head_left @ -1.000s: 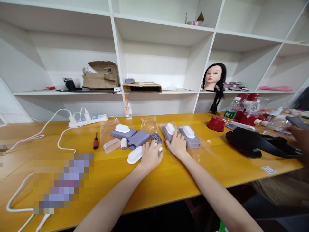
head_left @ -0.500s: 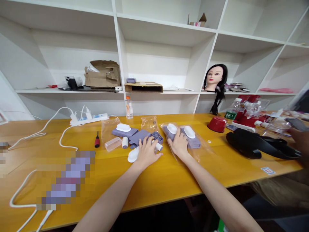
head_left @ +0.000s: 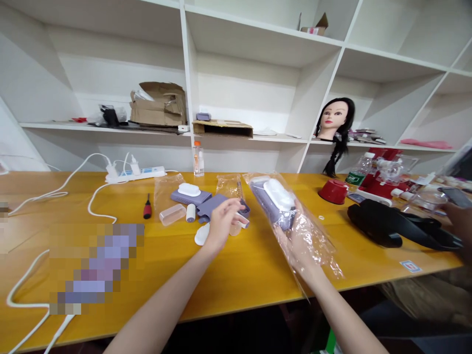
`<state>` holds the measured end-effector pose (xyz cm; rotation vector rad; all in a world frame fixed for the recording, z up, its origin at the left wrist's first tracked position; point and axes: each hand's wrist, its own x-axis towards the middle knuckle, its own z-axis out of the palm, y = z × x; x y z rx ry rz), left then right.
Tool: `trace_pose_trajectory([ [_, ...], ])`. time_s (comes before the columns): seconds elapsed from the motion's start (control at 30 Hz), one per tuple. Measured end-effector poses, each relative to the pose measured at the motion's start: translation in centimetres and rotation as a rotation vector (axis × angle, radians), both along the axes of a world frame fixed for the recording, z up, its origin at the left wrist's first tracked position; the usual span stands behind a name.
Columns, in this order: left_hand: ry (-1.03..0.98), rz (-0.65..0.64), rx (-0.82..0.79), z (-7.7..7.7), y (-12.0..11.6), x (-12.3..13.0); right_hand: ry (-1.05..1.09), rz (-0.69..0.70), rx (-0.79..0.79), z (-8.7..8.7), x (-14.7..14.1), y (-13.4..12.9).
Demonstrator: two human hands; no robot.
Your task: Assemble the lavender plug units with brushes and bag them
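My right hand grips a purple and white device inside a clear plastic bag, tilted up off the wooden table. My left hand hovers with fingers apart, holding nothing, over purple parts. Close to it lie a white oval piece and a small white cylinder. Farther left are a clear pinkish case and a purple block with a white oval top.
A red and black screwdriver, power strip with white cables, and bottle stand left and back. At right are a red cup, a black object and another person's hand. Shelves rise behind.
My right hand has lifted and tilted the bagged device, which lay flat before. My left hand has risen from the purple parts and turned sideways.
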<state>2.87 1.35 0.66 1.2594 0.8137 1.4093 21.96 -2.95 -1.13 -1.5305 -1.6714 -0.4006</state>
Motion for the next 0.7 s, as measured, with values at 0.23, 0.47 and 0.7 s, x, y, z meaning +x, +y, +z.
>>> trace_pose_trajectory([
  [0.23, -0.222, 0.015, -0.222, 1.0, 1.1, -1.5, -0.113, 0.170, 0.094, -0.5, -1.9, -1.5],
  [0.47, -0.437, 0.181, -0.118, 1.9, 1.4, -1.8, -0.319, 0.302, 0.129, -1.2, -1.8, -3.0],
  [0.7, -0.545, 0.318, -0.115, 5.8, 4.7, -3.1, -0.202, 0.209, 0.238, -4.0, 2.2, -6.4],
])
